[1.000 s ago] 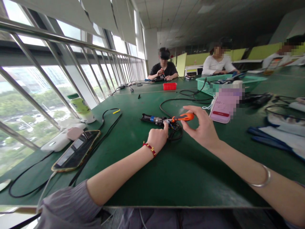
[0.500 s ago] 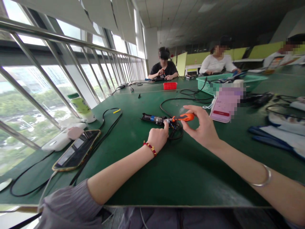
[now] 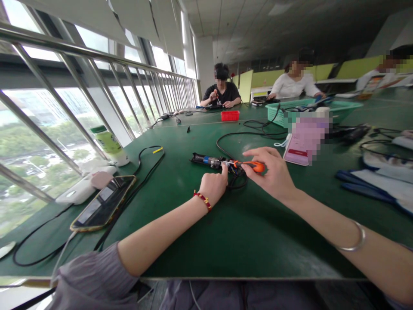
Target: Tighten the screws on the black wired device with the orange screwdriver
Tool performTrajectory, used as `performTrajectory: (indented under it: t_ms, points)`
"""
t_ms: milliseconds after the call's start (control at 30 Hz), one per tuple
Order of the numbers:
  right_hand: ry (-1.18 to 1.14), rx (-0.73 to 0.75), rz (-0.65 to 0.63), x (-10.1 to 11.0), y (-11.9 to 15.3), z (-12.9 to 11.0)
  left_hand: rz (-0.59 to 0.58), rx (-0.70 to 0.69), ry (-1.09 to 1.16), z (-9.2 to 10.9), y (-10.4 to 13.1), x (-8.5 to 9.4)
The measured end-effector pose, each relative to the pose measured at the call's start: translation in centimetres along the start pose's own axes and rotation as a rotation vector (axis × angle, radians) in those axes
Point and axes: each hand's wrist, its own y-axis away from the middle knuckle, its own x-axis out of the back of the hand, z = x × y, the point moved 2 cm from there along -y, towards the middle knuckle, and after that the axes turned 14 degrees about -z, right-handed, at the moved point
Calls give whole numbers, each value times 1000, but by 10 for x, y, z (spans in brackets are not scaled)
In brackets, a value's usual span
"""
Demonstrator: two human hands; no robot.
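A black cylindrical device with a blue band and a grey metal section lies on the green table. Loose wires show at its right end. My left hand is mostly curled, its index fingertip pressed on that right end; its thumb is hidden. From the right, my right hand holds an orange-and-black screwdriver by the handle, thumb against it and index finger raised. The screwdriver lies nearly level, and its shaft reaches the device beside my left fingertip. Whether the tip sits in a screw is too small to tell.
To the left are a smartphone, a white box-like thing, a cup and black cable. Beyond stand a red tray, a green basket and a pink phone. Gloves lie right. Several people sit farther off.
My right hand has moved its fingers on the screwdriver handle: the thumb now lies farther forward and the index finger is lower. My left hand and the device have hardly moved.
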Motion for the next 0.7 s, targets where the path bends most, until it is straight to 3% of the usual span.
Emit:
performTrajectory:
  t_ms: [267, 433, 700]
  points:
    - [-46, -9, 58, 2, 0, -1, 5, -2, 9, 0, 0, 0]
    - [15, 11, -6, 1, -1, 0, 6, -5, 7, 0, -1, -1]
    - [-15, 9, 59, 3, -1, -1, 1, -8, 3, -1, -1, -1]
